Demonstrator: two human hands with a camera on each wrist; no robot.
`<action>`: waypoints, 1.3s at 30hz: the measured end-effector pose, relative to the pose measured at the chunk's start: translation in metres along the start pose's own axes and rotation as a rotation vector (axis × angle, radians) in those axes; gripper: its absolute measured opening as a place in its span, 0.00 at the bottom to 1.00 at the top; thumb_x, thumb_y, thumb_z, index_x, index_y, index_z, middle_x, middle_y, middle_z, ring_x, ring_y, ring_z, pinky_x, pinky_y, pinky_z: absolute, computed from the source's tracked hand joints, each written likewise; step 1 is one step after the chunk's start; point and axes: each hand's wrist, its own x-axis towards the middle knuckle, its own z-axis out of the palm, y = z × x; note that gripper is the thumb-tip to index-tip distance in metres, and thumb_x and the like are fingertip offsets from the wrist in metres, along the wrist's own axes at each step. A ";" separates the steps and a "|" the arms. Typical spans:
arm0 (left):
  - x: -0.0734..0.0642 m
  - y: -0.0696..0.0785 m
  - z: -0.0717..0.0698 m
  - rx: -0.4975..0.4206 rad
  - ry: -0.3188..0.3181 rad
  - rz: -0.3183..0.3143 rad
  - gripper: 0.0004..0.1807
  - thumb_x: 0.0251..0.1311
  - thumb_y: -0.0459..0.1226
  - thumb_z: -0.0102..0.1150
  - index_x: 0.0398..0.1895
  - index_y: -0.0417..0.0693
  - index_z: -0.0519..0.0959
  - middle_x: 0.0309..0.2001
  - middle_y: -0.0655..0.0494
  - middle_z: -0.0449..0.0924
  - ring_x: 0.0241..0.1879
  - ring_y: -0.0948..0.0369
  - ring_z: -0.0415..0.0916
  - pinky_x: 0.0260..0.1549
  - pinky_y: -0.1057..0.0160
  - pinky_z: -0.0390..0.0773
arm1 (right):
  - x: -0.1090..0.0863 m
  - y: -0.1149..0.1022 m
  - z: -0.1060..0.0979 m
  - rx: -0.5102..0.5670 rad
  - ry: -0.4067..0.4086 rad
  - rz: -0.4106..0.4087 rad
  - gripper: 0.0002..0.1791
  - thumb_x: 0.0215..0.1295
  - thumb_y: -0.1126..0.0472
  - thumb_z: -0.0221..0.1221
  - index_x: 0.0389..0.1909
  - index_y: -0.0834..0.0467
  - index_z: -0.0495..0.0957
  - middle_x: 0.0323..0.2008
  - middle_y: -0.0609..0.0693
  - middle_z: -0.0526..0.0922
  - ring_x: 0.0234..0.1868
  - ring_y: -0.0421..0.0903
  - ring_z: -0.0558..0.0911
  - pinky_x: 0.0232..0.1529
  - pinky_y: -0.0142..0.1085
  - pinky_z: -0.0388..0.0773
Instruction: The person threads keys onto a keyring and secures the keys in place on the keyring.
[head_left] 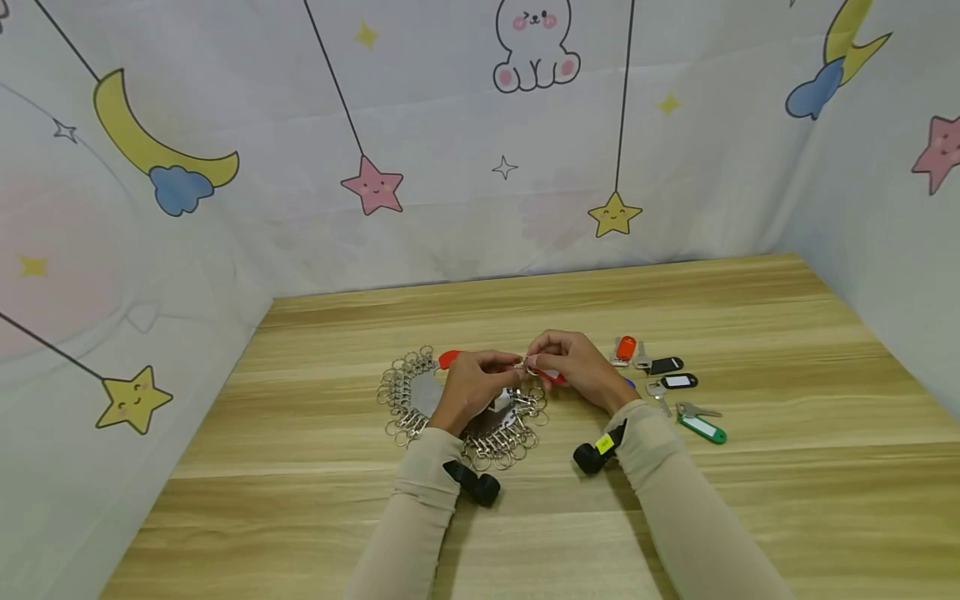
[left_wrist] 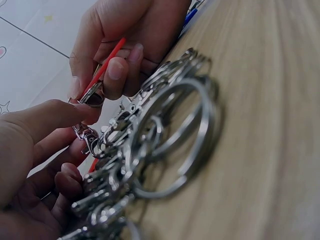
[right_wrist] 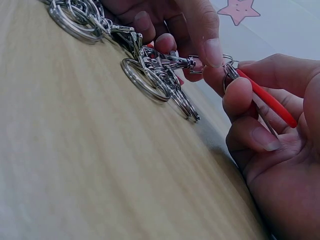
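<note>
My left hand (head_left: 472, 383) pinches a small split ring between thumb and forefinger, right beside a silver swivel clasp (right_wrist: 187, 63). Facing it, my right hand (head_left: 577, 362) grips a red key tag (right_wrist: 270, 102) together with a metal key (right_wrist: 264, 119). The tag's own ring (right_wrist: 228, 80) sits at the right fingertips, up against the left thumb tip. Whether the two rings are linked I cannot tell. Below the hands, a round grey plate (head_left: 426, 390) is fringed with many swivel clasps and rings (left_wrist: 170, 140). Both hands partly hide it.
To the right lie several keys with tags: an orange-red tag (head_left: 626, 348), two black tags (head_left: 665, 365) and a green tag (head_left: 702, 428). Another red tag (head_left: 448, 359) shows by the plate behind my left hand. A printed cloth (head_left: 450, 242) stands along the table's (head_left: 300, 517) back edge.
</note>
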 end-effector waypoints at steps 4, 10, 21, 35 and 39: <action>0.000 0.001 0.000 0.001 0.000 -0.003 0.12 0.58 0.38 0.73 0.45 0.50 0.89 0.39 0.58 0.87 0.40 0.58 0.82 0.36 0.59 0.79 | 0.000 0.000 -0.001 -0.007 -0.002 -0.001 0.08 0.72 0.63 0.62 0.45 0.64 0.80 0.34 0.67 0.81 0.22 0.52 0.78 0.27 0.41 0.76; -0.001 0.002 0.000 -0.008 -0.011 -0.005 0.12 0.58 0.39 0.72 0.46 0.50 0.89 0.40 0.58 0.87 0.42 0.59 0.83 0.39 0.57 0.80 | -0.001 0.000 -0.001 -0.012 -0.001 -0.006 0.08 0.72 0.63 0.61 0.45 0.64 0.80 0.35 0.66 0.82 0.22 0.52 0.78 0.27 0.41 0.77; -0.001 0.000 0.001 -0.001 -0.004 -0.008 0.12 0.58 0.40 0.72 0.45 0.50 0.89 0.39 0.58 0.87 0.40 0.58 0.82 0.37 0.59 0.79 | -0.001 0.001 -0.001 -0.010 -0.006 0.002 0.08 0.72 0.63 0.61 0.44 0.64 0.80 0.36 0.65 0.82 0.22 0.51 0.78 0.27 0.40 0.77; -0.001 0.001 0.000 0.005 -0.004 -0.021 0.11 0.57 0.40 0.72 0.44 0.51 0.89 0.38 0.59 0.87 0.35 0.61 0.80 0.32 0.61 0.77 | 0.000 0.001 -0.001 -0.014 -0.011 -0.007 0.07 0.72 0.64 0.61 0.44 0.64 0.80 0.35 0.65 0.82 0.22 0.51 0.78 0.26 0.40 0.77; -0.001 0.001 0.000 0.002 -0.004 -0.022 0.11 0.58 0.41 0.72 0.44 0.51 0.89 0.38 0.59 0.87 0.34 0.61 0.80 0.31 0.62 0.76 | 0.000 0.001 0.000 -0.006 -0.014 -0.018 0.07 0.72 0.64 0.61 0.44 0.64 0.80 0.35 0.65 0.82 0.22 0.51 0.78 0.26 0.40 0.77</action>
